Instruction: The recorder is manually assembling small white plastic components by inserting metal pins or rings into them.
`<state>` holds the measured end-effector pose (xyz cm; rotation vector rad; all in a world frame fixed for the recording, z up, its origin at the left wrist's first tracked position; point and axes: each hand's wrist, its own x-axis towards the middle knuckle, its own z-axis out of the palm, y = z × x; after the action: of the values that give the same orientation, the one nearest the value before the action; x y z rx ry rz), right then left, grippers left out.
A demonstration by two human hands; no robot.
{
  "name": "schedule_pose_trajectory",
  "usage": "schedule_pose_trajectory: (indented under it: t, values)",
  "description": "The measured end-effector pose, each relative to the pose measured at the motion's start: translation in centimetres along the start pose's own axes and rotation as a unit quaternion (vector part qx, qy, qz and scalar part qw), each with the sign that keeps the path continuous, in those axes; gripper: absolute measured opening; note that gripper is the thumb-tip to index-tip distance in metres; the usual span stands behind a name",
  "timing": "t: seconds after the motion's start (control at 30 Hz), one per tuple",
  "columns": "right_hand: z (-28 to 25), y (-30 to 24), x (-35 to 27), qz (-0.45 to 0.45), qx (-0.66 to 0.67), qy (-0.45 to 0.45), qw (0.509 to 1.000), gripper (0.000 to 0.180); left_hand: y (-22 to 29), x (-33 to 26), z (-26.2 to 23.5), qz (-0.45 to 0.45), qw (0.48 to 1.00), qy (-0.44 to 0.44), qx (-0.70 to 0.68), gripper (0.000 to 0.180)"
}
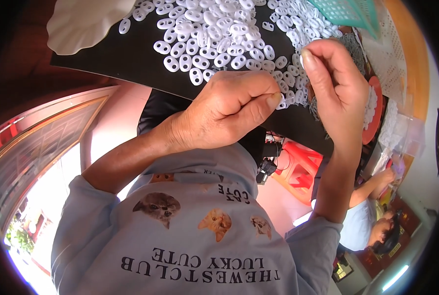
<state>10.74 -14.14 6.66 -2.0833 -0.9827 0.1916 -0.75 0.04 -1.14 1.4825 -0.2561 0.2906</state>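
White oval plastic pieces with two holes lie in a wide heap on the black tabletop. In front of the heap, my left hand is closed in a fist, thumb pressed against the curled fingers. A small, whitish, partly clear plastic piece shows at its thumb tip. To the right, my right hand is raised in a pinch, its thumb against the index finger. Something tiny and white shows at those fingertips, too small to name. The two hands are apart.
A white scalloped dish stands at the far left, a teal mesh basket at the far right. Small grey parts lie near a red tray with white pieces. Below are a red plastic stool and, farther right, another person.
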Motion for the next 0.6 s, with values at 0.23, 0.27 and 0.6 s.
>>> schedule_pose_trajectory:
  t: [0.23, 0.27, 0.6]
  values:
    - [0.1, 0.5, -2.0, 0.033, 0.044, -0.036, 0.998, 0.010, 0.4, 0.0, -0.1, -0.036, 0.999, -0.007, -0.017, 0.019]
    - [0.1, 0.5, -2.2, 0.033, 0.045, -0.036, 0.998, 0.010, 0.4, -0.1, 0.0, -0.037, 0.999, -0.007, -0.017, 0.019]
    - [-0.6, 0.8, -3.2, 0.097, 0.094, -0.023, 0.991, 0.012, 0.6, 0.1, 0.0, -0.090, 0.994, -0.013, -0.058, 0.020]
